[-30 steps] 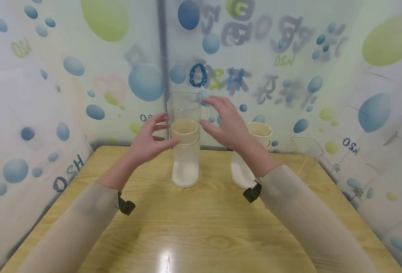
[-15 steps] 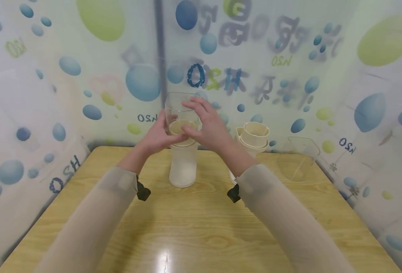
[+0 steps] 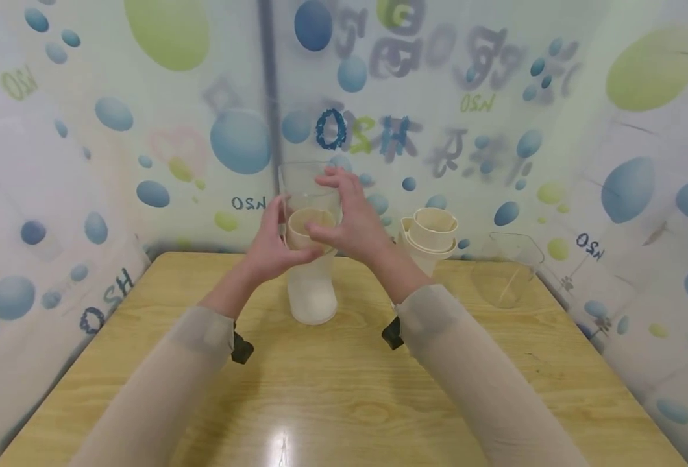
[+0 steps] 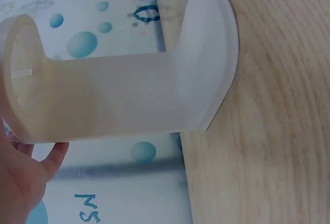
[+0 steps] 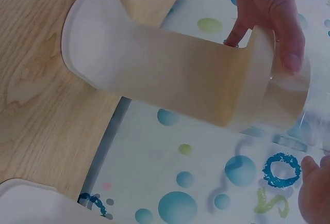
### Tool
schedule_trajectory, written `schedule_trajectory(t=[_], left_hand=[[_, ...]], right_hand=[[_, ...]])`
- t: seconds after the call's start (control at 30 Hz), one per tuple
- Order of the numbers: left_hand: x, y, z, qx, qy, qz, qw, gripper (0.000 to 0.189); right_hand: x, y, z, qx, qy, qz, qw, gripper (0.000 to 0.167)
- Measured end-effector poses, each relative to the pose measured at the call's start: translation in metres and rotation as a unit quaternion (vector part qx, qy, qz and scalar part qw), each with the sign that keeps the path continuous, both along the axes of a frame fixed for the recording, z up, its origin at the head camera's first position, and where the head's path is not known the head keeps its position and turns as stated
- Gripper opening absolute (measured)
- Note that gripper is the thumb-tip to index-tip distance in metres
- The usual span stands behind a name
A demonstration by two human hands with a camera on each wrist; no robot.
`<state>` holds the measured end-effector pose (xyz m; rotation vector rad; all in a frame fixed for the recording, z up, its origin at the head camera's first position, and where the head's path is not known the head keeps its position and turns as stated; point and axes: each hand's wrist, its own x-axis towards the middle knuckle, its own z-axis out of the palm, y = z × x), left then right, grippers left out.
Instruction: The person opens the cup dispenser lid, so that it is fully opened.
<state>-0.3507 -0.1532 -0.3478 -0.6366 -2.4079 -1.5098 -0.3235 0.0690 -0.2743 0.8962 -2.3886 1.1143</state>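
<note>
Hands sit closer in than a second ago. Head view: left hand (image 3: 274, 246) and right hand (image 3: 356, 220) have both come in around the top of the left white stand (image 3: 311, 298), where clear container (image 3: 306, 178) is upright at cream collar (image 3: 297, 227); little shift over the last half second. So work now centers on the container-collar joint. Right thumb and fingers are spread across the container's near right side. Second stand (image 3: 420, 250) and loose clear container (image 3: 504, 285) stay on the right, hands off both. Left wrist view: stand upright on wooden table (image 4: 278, 131), left fingers at the collar's left side. Right wrist view: left thumb over the near side, a finger showing on the far side, so left seems to grip the collar; right fingertips (image 5: 308, 167) just beside the clear container, can't tell if they touch or hold.
</note>
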Motion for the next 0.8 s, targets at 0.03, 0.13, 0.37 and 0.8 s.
schedule_trajectory(t=[0.03,0.13,0.37,0.8], left_hand=[[0.001,0.001,-0.001,0.003,0.01,0.003,0.9999,0.121],[0.004,0.004,-0.004,0.009,0.034,0.012,0.9993,0.115],[0.009,0.011,-0.01,0.014,0.089,0.044,0.995,0.109],[0.034,0.037,-0.017,-0.017,0.129,0.161,0.9784,0.122]], right_hand=[[0.0,0.0,-0.001,-0.003,0.001,0.003,1.0,0.075],[0.0,0.001,-0.002,-0.008,0.006,0.009,0.9999,0.076],[-0.002,0.004,-0.002,-0.017,0.009,0.026,0.9995,0.078],[-0.004,0.014,0.001,-0.035,0.016,0.057,0.9977,0.077]])
